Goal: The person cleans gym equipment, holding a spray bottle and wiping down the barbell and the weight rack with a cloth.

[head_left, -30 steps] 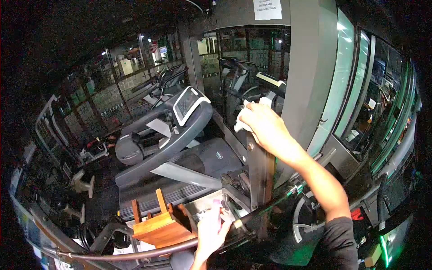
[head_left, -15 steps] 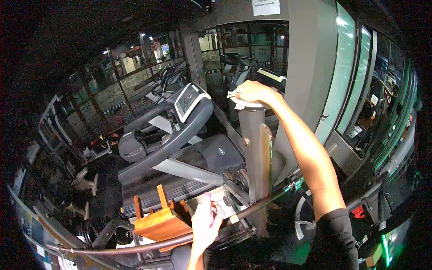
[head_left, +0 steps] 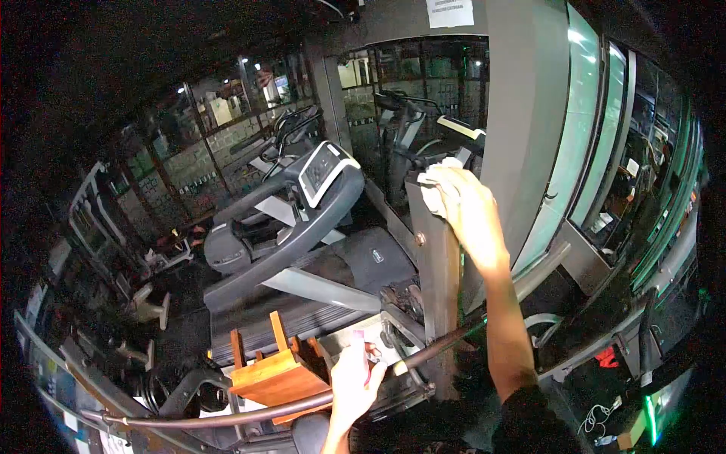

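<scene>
My right hand grips a crumpled white cloth and presses it at the upper end of a thick dark upright post. Lower down, my left hand is closed around a slim pink object; most of it is covered by the fingers, and I cannot tell its kind. The left hand overlaps a long dark bar that crosses the foreground. Just left of that hand stands a small wooden stool.
Beyond the post is a treadmill with a grey console. A grey pillar rises on the right beside glass panels. A white cable lies at the lower right.
My right hand has shifted right and down from on top of the post to its upper side, cloth still in it. The left hand stays around the pink object; the view has shifted slightly.
</scene>
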Motion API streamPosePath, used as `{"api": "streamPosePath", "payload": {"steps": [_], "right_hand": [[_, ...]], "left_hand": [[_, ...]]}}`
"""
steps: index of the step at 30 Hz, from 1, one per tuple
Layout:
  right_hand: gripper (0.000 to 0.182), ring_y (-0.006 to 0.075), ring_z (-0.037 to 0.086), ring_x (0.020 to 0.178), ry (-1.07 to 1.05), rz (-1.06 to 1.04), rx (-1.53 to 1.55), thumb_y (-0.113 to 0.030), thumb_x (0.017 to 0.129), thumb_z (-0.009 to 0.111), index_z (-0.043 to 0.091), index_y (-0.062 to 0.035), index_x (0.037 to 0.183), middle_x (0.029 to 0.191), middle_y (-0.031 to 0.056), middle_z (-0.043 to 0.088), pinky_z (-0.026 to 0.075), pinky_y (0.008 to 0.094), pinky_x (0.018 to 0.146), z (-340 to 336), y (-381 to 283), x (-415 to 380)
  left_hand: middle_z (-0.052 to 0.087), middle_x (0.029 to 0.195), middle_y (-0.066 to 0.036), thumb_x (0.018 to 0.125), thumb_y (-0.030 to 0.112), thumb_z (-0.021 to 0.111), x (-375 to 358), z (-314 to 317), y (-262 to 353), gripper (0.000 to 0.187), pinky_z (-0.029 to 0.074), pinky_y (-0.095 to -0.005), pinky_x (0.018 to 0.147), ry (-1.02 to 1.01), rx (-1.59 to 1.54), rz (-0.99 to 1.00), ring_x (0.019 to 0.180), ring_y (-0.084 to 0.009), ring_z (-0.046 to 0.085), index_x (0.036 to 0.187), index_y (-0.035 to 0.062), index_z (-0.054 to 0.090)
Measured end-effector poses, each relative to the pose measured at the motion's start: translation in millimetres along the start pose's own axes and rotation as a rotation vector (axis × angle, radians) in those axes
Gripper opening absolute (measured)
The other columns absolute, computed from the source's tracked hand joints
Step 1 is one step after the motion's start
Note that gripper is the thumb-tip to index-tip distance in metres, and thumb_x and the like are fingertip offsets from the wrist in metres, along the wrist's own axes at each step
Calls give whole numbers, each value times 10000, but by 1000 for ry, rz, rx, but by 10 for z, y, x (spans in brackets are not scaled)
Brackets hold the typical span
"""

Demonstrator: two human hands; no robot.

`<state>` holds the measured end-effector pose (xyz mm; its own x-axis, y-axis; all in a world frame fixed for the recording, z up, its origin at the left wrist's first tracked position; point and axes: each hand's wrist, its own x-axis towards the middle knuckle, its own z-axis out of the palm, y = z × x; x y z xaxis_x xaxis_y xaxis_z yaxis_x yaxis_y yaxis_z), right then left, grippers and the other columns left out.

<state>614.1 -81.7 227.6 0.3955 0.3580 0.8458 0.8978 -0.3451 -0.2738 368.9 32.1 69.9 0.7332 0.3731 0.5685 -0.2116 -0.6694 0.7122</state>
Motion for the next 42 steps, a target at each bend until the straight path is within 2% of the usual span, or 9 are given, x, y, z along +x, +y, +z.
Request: {"api": "streamPosePath", "payload": {"steps": [10, 18, 21, 26, 28, 30, 32, 38, 42], "right_hand": [[277, 337, 533, 1074, 259, 89, 22, 3, 806, 501, 602, 10, 1065, 1116, 181, 580, 410, 394, 950, 76, 15, -983], [452, 363, 486, 1122, 10, 400, -8, 10, 757, 555, 522, -58, 1203, 1229, 184, 482, 406, 411, 954, 116, -58, -1986], [456, 378, 486, 1113, -64, 486, -49, -1, 753, 574, 525, -71, 1201, 1237, 183, 471, 419, 417, 936, 145, -39, -2250], [404, 404, 504, 1072, -146, 478, -87, -31, 764, 590, 542, -72, 1163, 1176, 183, 512, 444, 414, 896, 30, 12, -2346], [349, 424, 511, 1048, -442, 676, -29, -53, 764, 606, 557, -60, 1110, 1110, 182, 561, 454, 408, 878, -129, -36, -2153], [283, 394, 525, 1053, -290, 610, 26, -69, 771, 611, 591, -61, 1053, 1050, 153, 607, 448, 414, 895, -253, -279, -1827], [254, 346, 542, 1060, 50, 196, 27, -81, 764, 623, 628, -80, 1018, 1066, 123, 616, 434, 415, 923, -315, -405, -1425], [319, 309, 454, 1190, -112, -350, -480, -152, 741, 585, 636, -128, 1055, 1185, 116, 550, 346, 425, 1004, -185, -300, -640], [415, 267, 422, 1213, -300, -549, -896, -205, 773, 491, 540, -2, 1132, 1239, 125, 491, 310, 433, 1002, 61, 14, -1015]], "left_hand": [[552, 1002, -113, 744, 26, 623, 43, -21, 5, 698, 457, -256, 681, -28, -24, -59, 740, -137, 509, 1366, -35, 313], [536, 1025, -105, 728, 40, 645, 50, -16, 4, 712, 445, -251, 682, -44, -70, -94, 730, -133, 487, 1363, -23, 330], [574, 868, -90, 729, 14, 656, 83, 22, -33, 712, 408, -258, 500, 18, -44, 67, 525, -129, 429, 1363, -4, 331], [549, 1011, -118, 747, 49, 654, 69, -7, -7, 681, 453, -291, 719, 2, -23, 22, 760, -168, 513, 1347, -36, 343], [554, 1005, -120, 745, 49, 657, 92, -31, 38, 673, 450, -303, 740, -12, -30, 15, 780, -182, 519, 1336, -44, 350], [559, 999, -123, 742, 50, 659, 97, -61, 66, 665, 447, -315, 760, -23, -36, 4, 801, -195, 525, 1326, -52, 357], [563, 979, -125, 739, 55, 662, 87, -75, 84, 650, 447, -314, 768, -75, -27, -42, 820, -203, 534, 1309, -59, 369], [569, 912, -92, 763, -47, 591, -110, -78, 110, 634, 484, -258, 637, -71, -230, -5, 665, -134, 550, 1351, -2, 360], [578, 824, -70, 732, -31, 603, -258, -236, 275, 300, 457, -244, 585, -275, -224, -57, 614, -101, 548, 1023, 7, 540]]}}
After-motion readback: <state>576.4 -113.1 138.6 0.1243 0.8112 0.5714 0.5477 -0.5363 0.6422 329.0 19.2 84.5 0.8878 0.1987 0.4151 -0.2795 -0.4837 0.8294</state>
